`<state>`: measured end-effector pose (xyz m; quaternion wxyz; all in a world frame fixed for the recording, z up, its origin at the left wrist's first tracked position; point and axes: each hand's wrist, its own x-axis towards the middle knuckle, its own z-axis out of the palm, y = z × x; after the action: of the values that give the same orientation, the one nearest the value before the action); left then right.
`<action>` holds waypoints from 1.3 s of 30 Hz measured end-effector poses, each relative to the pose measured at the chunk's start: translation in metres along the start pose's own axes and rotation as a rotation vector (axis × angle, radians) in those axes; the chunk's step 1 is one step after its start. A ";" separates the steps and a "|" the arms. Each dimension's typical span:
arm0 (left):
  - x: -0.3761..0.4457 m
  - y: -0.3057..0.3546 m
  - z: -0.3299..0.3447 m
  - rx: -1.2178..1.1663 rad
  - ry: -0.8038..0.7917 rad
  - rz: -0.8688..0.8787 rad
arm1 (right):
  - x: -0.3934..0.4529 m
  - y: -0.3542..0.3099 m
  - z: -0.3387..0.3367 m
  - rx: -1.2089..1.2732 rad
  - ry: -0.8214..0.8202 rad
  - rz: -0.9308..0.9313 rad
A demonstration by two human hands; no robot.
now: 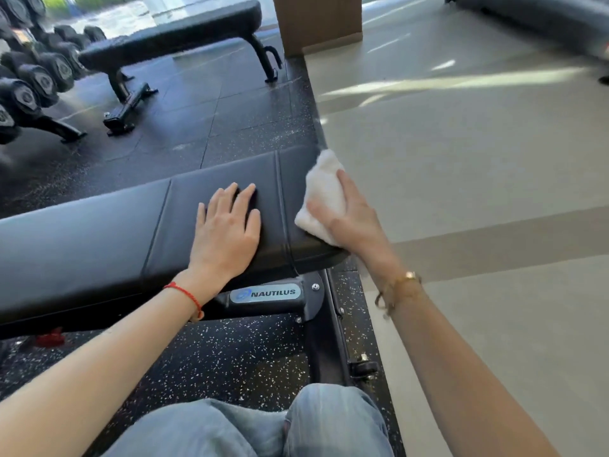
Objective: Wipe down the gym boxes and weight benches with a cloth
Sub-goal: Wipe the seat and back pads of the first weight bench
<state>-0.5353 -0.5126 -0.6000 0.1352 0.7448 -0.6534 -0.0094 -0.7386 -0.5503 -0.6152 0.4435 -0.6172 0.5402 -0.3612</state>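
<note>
A black padded weight bench (pixel 99 232) runs across the view in front of my knees, its right end near the edge of the rubber mat. My left hand (pixel 227 232) lies flat on the pad, fingers straight and spread. My right hand (pixel 349 212) grips a crumpled white cloth (pixel 321 189) and holds it against the bench's right end. A second black flat bench (pixel 171 37) stands farther back on the mat.
A rack of black dumbbells (pixel 36 77) lines the far left. A wooden box or pillar base (pixel 318 24) stands behind the mat's corner. Beige floor (pixel 478 159) spreads to the right. The bench frame with a Nautilus label (pixel 270 293) sits under the pad.
</note>
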 end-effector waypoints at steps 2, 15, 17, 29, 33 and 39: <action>0.001 0.001 0.002 0.014 0.019 0.004 | 0.028 -0.003 -0.004 0.102 -0.068 0.018; 0.000 0.005 -0.004 0.005 0.052 0.034 | -0.006 0.016 -0.002 0.304 -0.132 -0.022; 0.000 0.006 -0.004 -0.001 0.051 0.035 | -0.006 0.013 -0.003 0.267 -0.108 -0.026; -0.001 0.007 -0.004 -0.012 0.058 0.032 | 0.033 0.005 -0.007 0.370 -0.154 -0.030; -0.001 0.006 -0.003 -0.017 0.061 0.031 | -0.007 0.021 -0.001 0.114 -0.141 -0.106; 0.001 0.001 -0.003 -0.022 0.072 0.036 | 0.044 -0.006 -0.010 -0.073 -0.227 -0.122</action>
<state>-0.5355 -0.5135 -0.5969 0.1671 0.7311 -0.6613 0.0128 -0.7390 -0.5949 -0.6076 0.4561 -0.7018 0.4607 -0.2953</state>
